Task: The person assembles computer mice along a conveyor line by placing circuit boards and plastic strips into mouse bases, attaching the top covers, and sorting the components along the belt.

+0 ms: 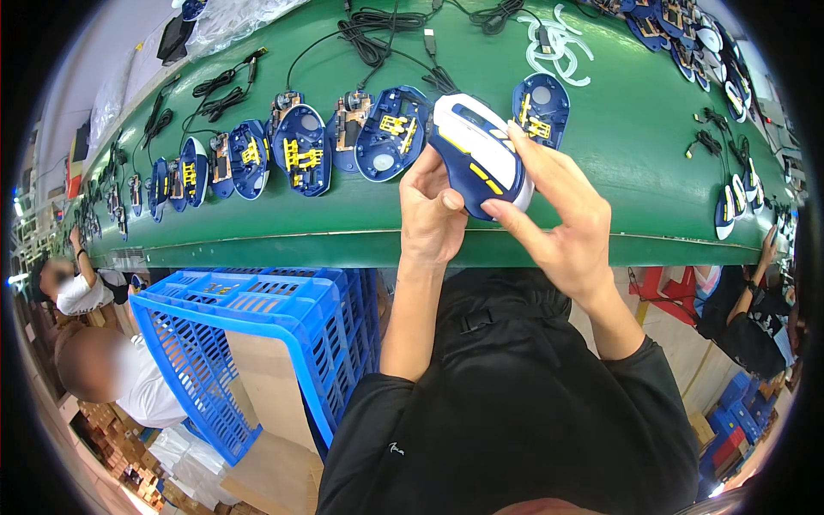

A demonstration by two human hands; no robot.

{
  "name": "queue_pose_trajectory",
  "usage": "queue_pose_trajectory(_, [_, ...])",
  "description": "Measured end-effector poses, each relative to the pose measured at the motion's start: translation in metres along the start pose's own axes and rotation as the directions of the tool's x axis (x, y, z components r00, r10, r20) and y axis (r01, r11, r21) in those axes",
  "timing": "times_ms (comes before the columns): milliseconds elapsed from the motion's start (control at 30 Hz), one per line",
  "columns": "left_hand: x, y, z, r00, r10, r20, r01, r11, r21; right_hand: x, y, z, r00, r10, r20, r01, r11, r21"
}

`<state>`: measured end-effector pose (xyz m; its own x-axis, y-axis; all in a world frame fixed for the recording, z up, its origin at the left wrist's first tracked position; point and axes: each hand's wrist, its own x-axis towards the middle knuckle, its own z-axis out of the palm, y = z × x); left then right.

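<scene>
A computer mouse (482, 154) with a dark blue body, a white top and yellow side buttons is held tilted above the green table. My left hand (433, 206) grips its lower left side, the thumb bent near its edge. My right hand (558, 202) holds its right side, fingers on the white top and thumb at the near end. To the left lie opened blue mouse shells (302, 153) with yellow parts inside, and bare brown circuit boards (348, 129) beside them. Another open shell (542, 110) lies just behind my right hand.
The green table (635, 172) spans the view. Coiled black cables (369, 39) and translucent curved strips (558, 47) lie farther back. More mice (736, 202) sit at the right. A blue plastic crate (283, 322) stands left of my lap. Other people work at both sides.
</scene>
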<state>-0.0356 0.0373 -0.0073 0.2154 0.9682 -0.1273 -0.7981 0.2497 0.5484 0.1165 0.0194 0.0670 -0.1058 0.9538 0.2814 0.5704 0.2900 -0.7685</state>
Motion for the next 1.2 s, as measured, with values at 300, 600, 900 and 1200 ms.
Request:
queue_pose_trajectory(300, [-0.003,0.005,0.019,0.994,0.064,-0.092,-0.062,0.998,0.015,0.007,0.007,0.028,0.995,0.091,-0.040,-0.087,0.992,0.090])
queue_pose_trajectory(600, [0.005,0.015,0.014,0.999,0.038,0.010,-0.035,0.977,-0.212,0.000,-0.015,0.026,0.942,0.281,-0.185,-0.180,0.885,0.429])
queue_pose_trajectory(900, [0.027,0.009,-0.014,0.951,0.047,0.304,0.002,0.987,-0.158,0.014,-0.011,-0.010,0.979,0.170,0.112,-0.196,0.935,0.294])
queue_pose_trajectory(1200, [0.038,0.017,-0.008,0.934,0.082,0.347,-0.037,0.990,-0.133,0.015,0.009,-0.008,0.994,0.098,0.050,-0.108,0.951,0.291])
